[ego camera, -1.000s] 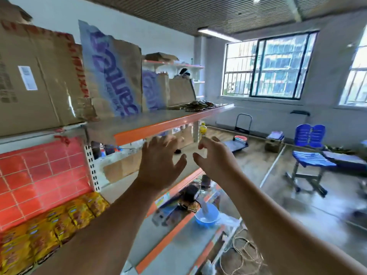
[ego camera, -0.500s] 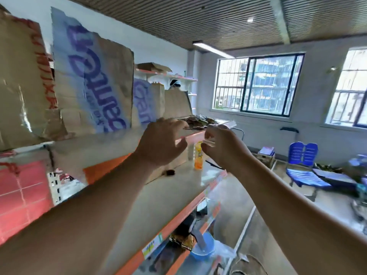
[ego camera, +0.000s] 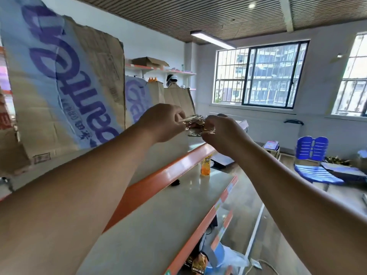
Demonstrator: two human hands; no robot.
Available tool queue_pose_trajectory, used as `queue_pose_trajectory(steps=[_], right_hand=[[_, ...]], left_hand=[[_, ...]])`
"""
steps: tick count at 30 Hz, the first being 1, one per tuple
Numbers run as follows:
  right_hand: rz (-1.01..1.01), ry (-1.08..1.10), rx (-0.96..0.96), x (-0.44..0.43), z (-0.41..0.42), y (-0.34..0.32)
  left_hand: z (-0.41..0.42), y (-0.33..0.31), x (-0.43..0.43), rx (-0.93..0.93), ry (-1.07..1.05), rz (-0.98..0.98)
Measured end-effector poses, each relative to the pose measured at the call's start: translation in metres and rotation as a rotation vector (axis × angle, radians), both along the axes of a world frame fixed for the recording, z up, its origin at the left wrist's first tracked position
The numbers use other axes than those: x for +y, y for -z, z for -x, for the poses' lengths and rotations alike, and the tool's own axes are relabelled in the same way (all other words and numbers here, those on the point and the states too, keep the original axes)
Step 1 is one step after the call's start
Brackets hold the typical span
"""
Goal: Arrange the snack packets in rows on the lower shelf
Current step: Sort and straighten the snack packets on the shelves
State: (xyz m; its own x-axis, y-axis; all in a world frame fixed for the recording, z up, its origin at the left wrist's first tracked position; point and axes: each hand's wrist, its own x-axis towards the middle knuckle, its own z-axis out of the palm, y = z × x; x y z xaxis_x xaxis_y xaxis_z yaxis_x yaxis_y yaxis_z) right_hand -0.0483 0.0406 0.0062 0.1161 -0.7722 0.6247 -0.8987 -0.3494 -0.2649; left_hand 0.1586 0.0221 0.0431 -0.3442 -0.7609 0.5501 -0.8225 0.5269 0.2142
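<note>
Left hand (ego camera: 164, 123) and right hand (ego camera: 221, 133) each pinch snack packets (ego camera: 195, 122) off the top shelf (ego camera: 158, 181), presumably to carry them down.

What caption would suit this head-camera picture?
Left hand and right hand pinch snack packets on the upper shelf, beside cardboard sheets.

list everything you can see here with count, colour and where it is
snack packets: small pile, count unclear, gold-brown, far end of top shelf
cardboard sheets: several, brown with blue print, back of top shelf
shelves: two plainly shown, grey with orange edges, left
bottle: one, orange, middle shelf
chair: one, blue, right by wall
bowl: one, blue, below the shelves
left hand: one, pinches a packet's edge at the pile
right hand: one, grips packets at the pile
</note>
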Motion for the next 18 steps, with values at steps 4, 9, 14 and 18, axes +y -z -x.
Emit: queue_pose_trajectory(steps=[4, 9, 14, 18], right_hand=[[-0.014, 0.000, 0.000, -0.037, 0.010, 0.003], [-0.019, -0.033, -0.036, -0.094, 0.033, 0.004], [-0.044, -0.101, -0.032, -0.174, 0.056, 0.005], [-0.126, -0.177, 0.000, -0.243, 0.067, -0.008]], left_hand=[[0.014, 0.000, -0.030, -0.041, -0.012, -0.040], [0.035, -0.006, -0.072, -0.100, -0.077, -0.101], [0.064, -0.004, -0.126, -0.134, -0.192, -0.230], [0.086, -0.003, -0.186, -0.176, -0.383, -0.371]])
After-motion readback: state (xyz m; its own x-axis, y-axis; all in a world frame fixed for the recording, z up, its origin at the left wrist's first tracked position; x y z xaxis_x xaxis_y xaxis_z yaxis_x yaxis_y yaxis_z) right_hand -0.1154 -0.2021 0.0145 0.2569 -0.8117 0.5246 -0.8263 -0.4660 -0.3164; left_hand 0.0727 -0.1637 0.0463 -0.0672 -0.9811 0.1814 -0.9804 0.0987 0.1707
